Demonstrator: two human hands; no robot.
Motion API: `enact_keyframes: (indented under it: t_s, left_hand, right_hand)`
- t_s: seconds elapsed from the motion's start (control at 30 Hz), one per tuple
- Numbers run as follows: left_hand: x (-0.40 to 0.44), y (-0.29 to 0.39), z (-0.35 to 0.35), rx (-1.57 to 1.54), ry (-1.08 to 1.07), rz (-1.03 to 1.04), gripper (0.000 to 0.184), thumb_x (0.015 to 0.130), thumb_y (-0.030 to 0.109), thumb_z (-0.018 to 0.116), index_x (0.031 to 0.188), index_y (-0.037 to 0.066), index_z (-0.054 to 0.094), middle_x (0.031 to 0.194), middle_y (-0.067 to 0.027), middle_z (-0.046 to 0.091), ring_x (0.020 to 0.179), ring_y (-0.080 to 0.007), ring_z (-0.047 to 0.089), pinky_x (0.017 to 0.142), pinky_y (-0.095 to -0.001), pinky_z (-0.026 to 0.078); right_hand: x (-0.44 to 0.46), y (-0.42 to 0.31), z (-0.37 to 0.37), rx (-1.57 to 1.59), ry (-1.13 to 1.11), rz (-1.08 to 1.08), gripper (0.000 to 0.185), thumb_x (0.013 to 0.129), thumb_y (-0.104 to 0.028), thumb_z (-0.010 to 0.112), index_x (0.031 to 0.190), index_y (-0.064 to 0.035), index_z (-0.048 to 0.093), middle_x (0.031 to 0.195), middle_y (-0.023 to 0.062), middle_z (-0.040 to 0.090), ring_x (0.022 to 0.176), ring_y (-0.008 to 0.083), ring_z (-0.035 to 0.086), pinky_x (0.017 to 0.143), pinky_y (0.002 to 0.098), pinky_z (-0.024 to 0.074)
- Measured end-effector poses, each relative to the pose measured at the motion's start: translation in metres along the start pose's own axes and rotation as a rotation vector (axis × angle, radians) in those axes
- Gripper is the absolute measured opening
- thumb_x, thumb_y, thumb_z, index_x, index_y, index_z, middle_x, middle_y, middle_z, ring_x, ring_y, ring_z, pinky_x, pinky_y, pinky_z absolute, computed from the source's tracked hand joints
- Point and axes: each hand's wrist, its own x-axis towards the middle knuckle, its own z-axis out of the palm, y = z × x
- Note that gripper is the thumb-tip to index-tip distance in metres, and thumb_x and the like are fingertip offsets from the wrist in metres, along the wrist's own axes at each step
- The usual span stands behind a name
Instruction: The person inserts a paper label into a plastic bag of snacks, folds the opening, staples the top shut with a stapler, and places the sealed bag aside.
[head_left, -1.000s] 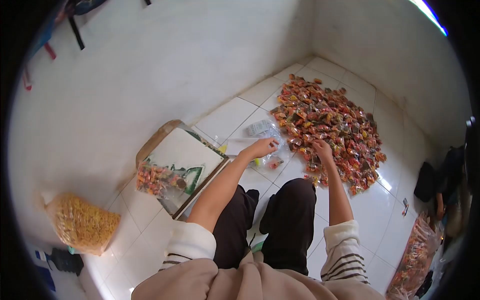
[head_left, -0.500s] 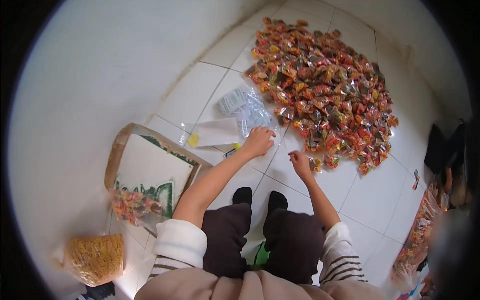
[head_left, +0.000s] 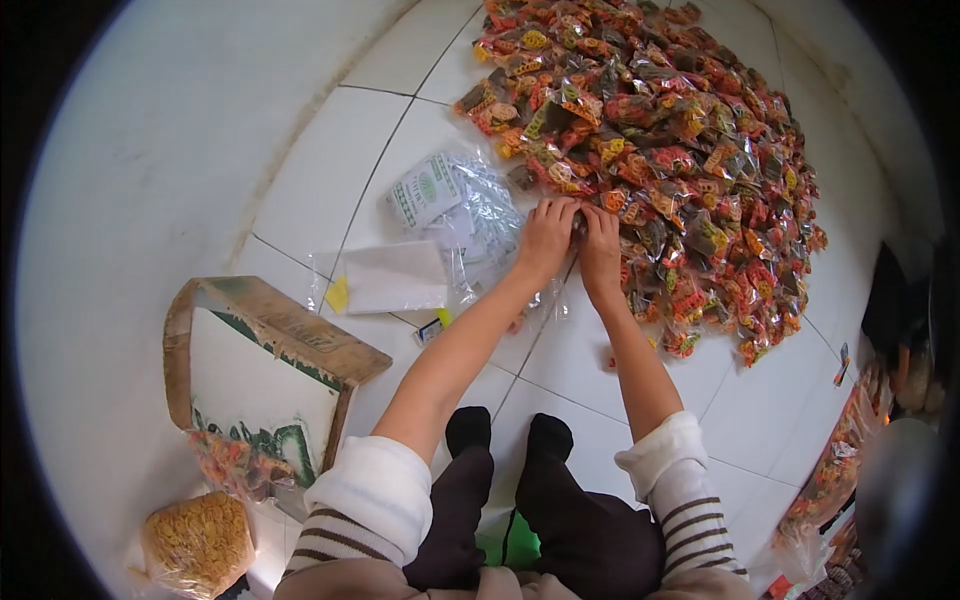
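My left hand (head_left: 547,238) and my right hand (head_left: 600,250) are close together at the near left edge of a large pile of small clear packets (head_left: 680,170) with orange, red and brown contents. The fingers of both hands are curled and closed at the pile; whatever is between them is hidden. Left of my left hand lie crumpled clear plastic bags (head_left: 480,215) with a green-printed label (head_left: 425,190). A flat white sheet in clear plastic (head_left: 395,278) lies nearer, with a yellow piece (head_left: 337,295) at its left end.
A worn box (head_left: 265,375) stands at left with a bag of packets (head_left: 235,465) on its near edge. A bag of yellow pieces (head_left: 198,540) sits at lower left. A long packed bag (head_left: 835,470) lies at right. A wall (head_left: 150,170) borders the left.
The view has shifted down and closer to the pile. My hands, apart before, have come together at the pile's edge, and my left fingers have closed in.
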Motion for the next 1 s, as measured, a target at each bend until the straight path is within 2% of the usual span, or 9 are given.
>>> enact_keyframes:
  t_s: [0.17,0.23,0.3,0.37,0.47,0.63,0.73,0.87,1.0]
  left_hand:
    - [0.013,-0.005,-0.040,-0.131,0.048,0.119,0.039,0.063,0.001,0.063,0.100,0.002,0.052,0.098,-0.0088,0.054,0.095,-0.0268,0.051,0.080,-0.0362,0.043]
    - [0.013,-0.002,-0.064,-0.365,-0.048,-0.055,0.027,0.068,0.007,0.067,0.091,-0.001,0.055,0.087,-0.0093,0.059,0.081,-0.0236,0.059,0.072,-0.0338,0.047]
    - [0.009,0.012,-0.089,-0.453,-0.009,-0.157,0.025,0.071,0.011,0.067,0.088,-0.002,0.055,0.083,-0.0096,0.061,0.076,-0.0214,0.061,0.069,-0.0324,0.048]
    - [-0.001,0.022,-0.120,-0.533,0.045,-0.250,0.024,0.074,0.014,0.067,0.086,-0.003,0.056,0.079,-0.0100,0.063,0.071,-0.0192,0.063,0.065,-0.0310,0.048]
    - [-0.023,0.039,-0.169,-0.526,0.043,-0.379,0.025,0.076,0.020,0.066,0.085,-0.002,0.058,0.080,-0.0112,0.064,0.072,-0.0145,0.063,0.066,-0.0249,0.048]
    - [-0.068,0.073,-0.242,-0.633,0.099,-0.430,0.026,0.080,0.017,0.063,0.096,-0.002,0.056,0.088,-0.0078,0.063,0.078,-0.0137,0.061,0.072,-0.0241,0.048]
    - [-0.097,0.105,-0.292,-1.123,0.108,-0.471,0.029,0.081,0.015,0.060,0.106,0.003,0.051,0.100,-0.0044,0.057,0.096,-0.0128,0.054,0.083,-0.0255,0.047]
    - [-0.136,0.129,-0.354,-0.733,0.192,-0.102,0.033,0.082,0.015,0.060,0.111,0.002,0.050,0.099,-0.0044,0.057,0.096,-0.0113,0.053,0.085,-0.0256,0.046]
    - [-0.184,0.158,-0.399,-0.863,0.297,-0.180,0.034,0.083,0.019,0.059,0.109,-0.001,0.050,0.100,-0.0060,0.057,0.091,-0.0115,0.056,0.087,-0.0258,0.045]
  right_hand:
    - [0.012,-0.015,-0.025,0.190,0.094,-0.037,0.030,0.075,-0.001,0.058,0.104,-0.0039,0.053,0.099,0.0118,0.054,0.096,0.0291,0.046,0.085,0.0363,0.0382]
    - [0.019,-0.026,-0.037,0.149,0.137,-0.053,0.031,0.075,-0.004,0.060,0.106,-0.0056,0.053,0.099,0.0110,0.053,0.094,0.0261,0.049,0.081,0.0328,0.0415]
    - [0.025,-0.042,-0.050,0.755,-0.017,0.282,0.029,0.080,-0.012,0.061,0.108,-0.0060,0.053,0.095,0.0091,0.055,0.093,0.0196,0.052,0.074,0.0288,0.0443]
    - [0.029,-0.055,-0.064,0.831,-0.057,0.220,0.034,0.080,-0.017,0.062,0.111,-0.0064,0.053,0.098,0.0063,0.056,0.088,0.0128,0.054,0.069,0.0238,0.0448]
    - [0.027,-0.091,-0.097,1.161,-0.383,0.308,0.041,0.079,-0.018,0.064,0.114,-0.0005,0.051,0.092,0.0039,0.060,0.075,0.0072,0.055,0.066,0.0191,0.0428]
    - [0.017,-0.175,-0.160,1.036,-0.434,0.182,0.034,0.078,-0.018,0.065,0.104,0.0033,0.056,0.074,0.0033,0.061,0.067,0.0060,0.055,0.060,0.0185,0.0422]
    - [0.010,-0.216,-0.192,0.896,-0.401,-0.010,0.032,0.075,-0.018,0.068,0.096,0.0036,0.058,0.075,0.0066,0.063,0.065,0.0088,0.056,0.060,0.0217,0.0450]
    - [-0.010,-0.274,-0.234,0.857,-0.351,-0.243,0.035,0.069,-0.018,0.073,0.093,0.0032,0.059,0.075,0.0067,0.062,0.065,0.0107,0.056,0.058,0.0242,0.0461]
    - [-0.039,-0.333,-0.265,0.915,-0.410,-0.233,0.040,0.070,-0.022,0.073,0.096,0.0030,0.057,0.079,0.0062,0.062,0.068,0.0102,0.056,0.061,0.0238,0.0452]
